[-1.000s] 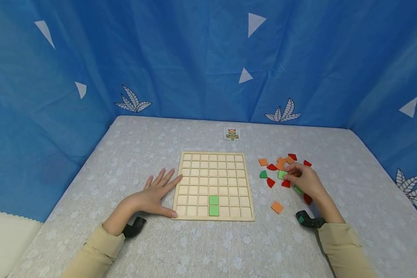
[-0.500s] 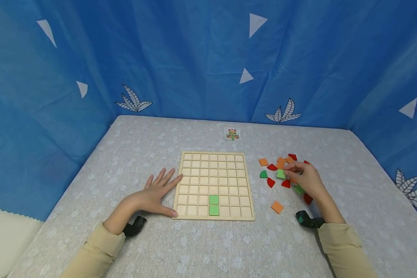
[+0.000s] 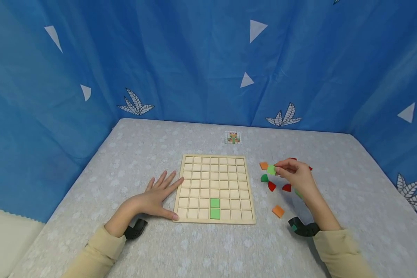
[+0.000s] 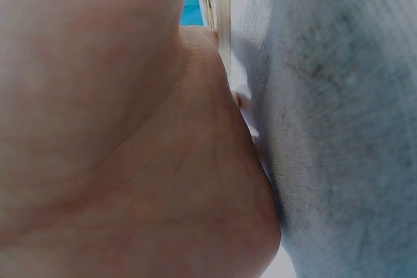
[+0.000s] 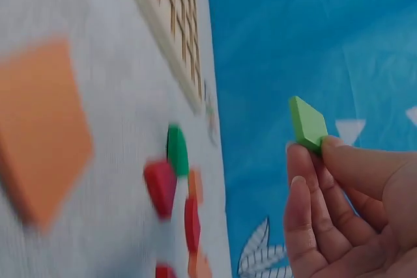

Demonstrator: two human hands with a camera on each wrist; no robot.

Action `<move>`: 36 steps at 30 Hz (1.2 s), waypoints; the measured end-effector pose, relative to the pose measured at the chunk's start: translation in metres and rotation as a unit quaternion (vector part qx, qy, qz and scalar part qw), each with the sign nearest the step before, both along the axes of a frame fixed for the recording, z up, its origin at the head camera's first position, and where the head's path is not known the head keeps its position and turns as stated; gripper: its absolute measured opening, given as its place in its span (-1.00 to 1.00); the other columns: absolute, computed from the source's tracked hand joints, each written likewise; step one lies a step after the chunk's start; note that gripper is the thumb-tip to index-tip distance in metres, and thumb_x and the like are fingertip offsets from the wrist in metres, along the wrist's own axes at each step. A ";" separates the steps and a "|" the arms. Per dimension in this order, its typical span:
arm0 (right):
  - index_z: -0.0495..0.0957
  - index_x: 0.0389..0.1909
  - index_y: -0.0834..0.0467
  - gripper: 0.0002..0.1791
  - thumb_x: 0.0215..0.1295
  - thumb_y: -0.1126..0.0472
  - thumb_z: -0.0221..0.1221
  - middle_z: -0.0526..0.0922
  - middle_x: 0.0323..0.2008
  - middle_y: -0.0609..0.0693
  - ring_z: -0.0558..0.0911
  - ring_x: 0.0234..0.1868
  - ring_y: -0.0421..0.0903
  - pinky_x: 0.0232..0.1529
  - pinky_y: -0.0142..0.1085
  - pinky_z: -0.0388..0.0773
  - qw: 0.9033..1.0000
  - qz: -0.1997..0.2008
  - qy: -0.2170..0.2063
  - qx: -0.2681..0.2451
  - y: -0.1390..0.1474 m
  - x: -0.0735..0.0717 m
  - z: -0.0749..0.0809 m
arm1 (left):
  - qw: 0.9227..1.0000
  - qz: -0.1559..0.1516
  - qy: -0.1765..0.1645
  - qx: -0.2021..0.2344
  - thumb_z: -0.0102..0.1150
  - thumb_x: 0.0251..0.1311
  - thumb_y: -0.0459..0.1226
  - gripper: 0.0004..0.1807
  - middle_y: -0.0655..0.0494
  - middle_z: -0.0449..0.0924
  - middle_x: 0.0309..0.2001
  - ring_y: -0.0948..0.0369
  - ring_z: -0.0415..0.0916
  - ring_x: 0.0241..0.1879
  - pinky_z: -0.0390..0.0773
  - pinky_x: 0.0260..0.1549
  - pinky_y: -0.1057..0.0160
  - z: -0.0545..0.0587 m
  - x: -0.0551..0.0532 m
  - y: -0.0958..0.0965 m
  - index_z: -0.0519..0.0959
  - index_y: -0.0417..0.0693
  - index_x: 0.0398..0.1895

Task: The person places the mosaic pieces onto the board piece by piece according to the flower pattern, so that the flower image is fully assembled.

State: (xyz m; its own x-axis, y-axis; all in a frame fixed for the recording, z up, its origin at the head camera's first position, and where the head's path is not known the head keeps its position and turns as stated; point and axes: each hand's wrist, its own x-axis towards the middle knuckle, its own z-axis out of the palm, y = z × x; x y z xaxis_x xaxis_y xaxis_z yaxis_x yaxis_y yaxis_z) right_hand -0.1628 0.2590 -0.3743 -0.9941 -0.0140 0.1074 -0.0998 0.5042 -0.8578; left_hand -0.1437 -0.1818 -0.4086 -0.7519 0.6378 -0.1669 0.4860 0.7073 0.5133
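Note:
My right hand (image 3: 296, 175) pinches a light green square tile (image 5: 308, 122) between thumb and fingertips, held up off the table in the right wrist view. Spread flat, my left hand (image 3: 153, 199) lies by the left side of a wooden grid board (image 3: 199, 184), its thumb and index fingertips at the board's edge. Two green square tiles (image 3: 214, 214) fill cells in the bottom rows of the board's middle column. In the left wrist view the palm (image 4: 163, 161) covers most of the picture, with a strip of the board behind it.
Beneath and around the right hand lie red quarter-round pieces (image 3: 272, 186), a dark green quarter-round piece (image 3: 264, 178) and orange squares (image 3: 278, 211). Some are hidden by the hand. A small pattern card (image 3: 232, 137) lies behind the board. Blue curtain (image 3: 194, 65) encloses the table.
The right hand has lifted the light green tile from among the pieces and moved slightly left with it. The left hand stays in place. The head view has tilted slightly.

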 end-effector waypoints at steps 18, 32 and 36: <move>0.60 -0.26 0.30 -0.88 0.21 0.35 0.24 0.65 -0.39 0.08 0.63 -0.32 0.14 -0.24 -0.05 0.56 0.986 0.133 -0.032 -0.098 -0.110 0.013 -0.016 | 1.000 0.001 -0.005 0.001 0.27 -0.11 0.28 0.21 -0.20 -0.40 0.45 -0.18 -0.56 0.36 -0.47 0.14 -0.32 -0.007 0.009 0.001 -0.11 -0.08 0.49; 0.63 -0.32 0.24 -0.95 0.19 0.38 0.24 0.66 -0.40 0.01 0.63 -0.39 -0.04 -0.39 -0.30 0.56 0.984 0.152 -0.038 -0.084 -0.130 0.010 -0.044 | 1.000 -0.002 -0.001 -0.013 0.27 -0.10 0.27 0.21 -0.21 -0.40 0.45 -0.18 -0.56 0.37 -0.45 0.15 -0.32 -0.005 0.006 0.002 -0.12 -0.10 0.49; 0.64 -0.35 0.21 -0.96 0.17 0.36 0.26 0.64 -0.42 -0.04 0.62 -0.43 -0.09 -0.42 -0.32 0.55 0.986 0.157 -0.012 -0.056 -0.133 0.010 -0.047 | 1.000 0.001 -0.002 -0.013 0.27 -0.11 0.27 0.22 -0.21 -0.40 0.45 -0.18 -0.56 0.37 -0.46 0.15 -0.31 -0.005 0.005 0.002 -0.12 -0.09 0.49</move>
State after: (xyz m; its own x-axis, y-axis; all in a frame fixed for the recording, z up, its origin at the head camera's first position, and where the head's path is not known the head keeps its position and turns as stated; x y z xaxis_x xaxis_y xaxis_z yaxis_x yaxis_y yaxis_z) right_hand -0.1528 0.1265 -0.4209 -0.9449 -0.3111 0.1018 -0.2147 0.3543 -0.9102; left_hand -0.1390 -0.1800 -0.4133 -0.7528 0.6316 -0.1854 0.4826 0.7212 0.4970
